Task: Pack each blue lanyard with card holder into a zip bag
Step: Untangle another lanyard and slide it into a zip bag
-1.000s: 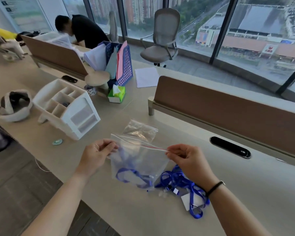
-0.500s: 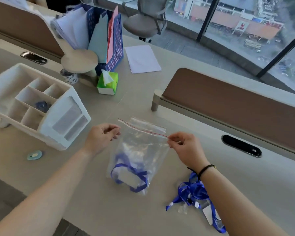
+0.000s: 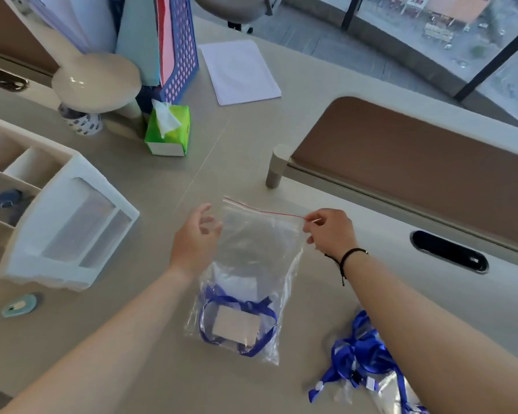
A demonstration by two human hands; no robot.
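Observation:
A clear zip bag [image 3: 251, 264] with a red seal line hangs over the desk, a blue lanyard with card holder [image 3: 237, 325] lying in its bottom. My right hand [image 3: 329, 231] pinches the bag's top right corner at the seal. My left hand [image 3: 196, 240] is just left of the bag, fingers spread and off the seal. A tangle of more blue lanyards with card holders [image 3: 368, 366] lies on the desk at lower right, partly hidden behind my right forearm.
A white desk organiser [image 3: 69, 222] stands at left, a small teal disc [image 3: 20, 306] in front of it. Behind are a green tissue pack [image 3: 168, 130], a round stand [image 3: 96, 82], a blue file rack [image 3: 180, 49] and white paper [image 3: 240, 73]. A brown divider panel [image 3: 416, 171] runs along the right.
My left hand has let go of the bag's top left corner and opened. The view has tilted down and closer, and the bag now hangs from my right hand alone.

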